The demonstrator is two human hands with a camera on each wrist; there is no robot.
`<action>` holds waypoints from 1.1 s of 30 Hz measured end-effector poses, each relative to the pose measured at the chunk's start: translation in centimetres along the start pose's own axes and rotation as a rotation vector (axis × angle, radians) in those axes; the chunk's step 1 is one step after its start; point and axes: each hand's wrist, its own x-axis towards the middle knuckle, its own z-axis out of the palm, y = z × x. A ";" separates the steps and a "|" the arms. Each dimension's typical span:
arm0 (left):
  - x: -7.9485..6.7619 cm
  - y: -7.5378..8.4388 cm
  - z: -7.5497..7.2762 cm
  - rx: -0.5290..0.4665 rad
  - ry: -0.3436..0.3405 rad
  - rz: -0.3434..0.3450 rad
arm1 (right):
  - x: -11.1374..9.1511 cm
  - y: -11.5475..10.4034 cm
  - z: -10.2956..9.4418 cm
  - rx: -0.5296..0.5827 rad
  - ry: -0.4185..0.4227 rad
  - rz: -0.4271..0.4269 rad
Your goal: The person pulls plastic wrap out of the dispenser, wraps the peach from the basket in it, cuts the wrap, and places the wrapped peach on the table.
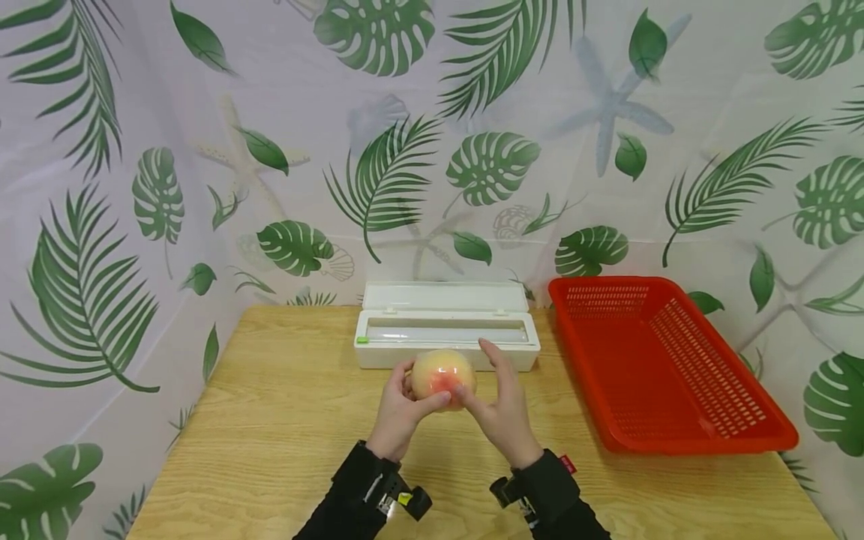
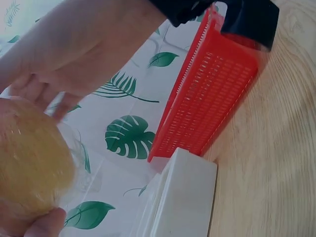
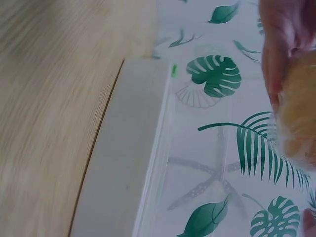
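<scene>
A pale yellow peach [image 1: 437, 369] with a red blush hangs over the table between both hands. Clear, shiny film clings round the peach [image 2: 32, 158], with a loose edge showing in the left wrist view. My left hand [image 1: 394, 414] grips it from the left, thumb across the near side. On the other side my right hand [image 1: 505, 416] touches the peach with its thumb tip, its index finger stretched out and away from the fruit. Just behind stands a white cling film dispenser [image 1: 439, 357], its lid [image 1: 445, 297] raised and a roll [image 1: 445, 334] inside.
A red plastic basket [image 1: 604, 420] with slotted sides stands at the right of the wooden table [image 1: 290, 420], close to the dispenser's right end. A leaf-patterned cloth [image 1: 405, 247] hangs behind the table and along the left.
</scene>
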 end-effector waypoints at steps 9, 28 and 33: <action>-0.3 0.1 0.2 0.006 -0.021 0.091 | -0.1 0.2 0.7 -0.113 -0.004 -0.300; -0.6 1.1 -0.9 0.032 -0.232 0.135 | 0.4 -1.3 -0.4 0.246 -0.193 0.055; -0.6 1.4 -1.2 0.021 -0.280 0.096 | 0.4 -1.1 -0.7 0.288 -0.239 0.125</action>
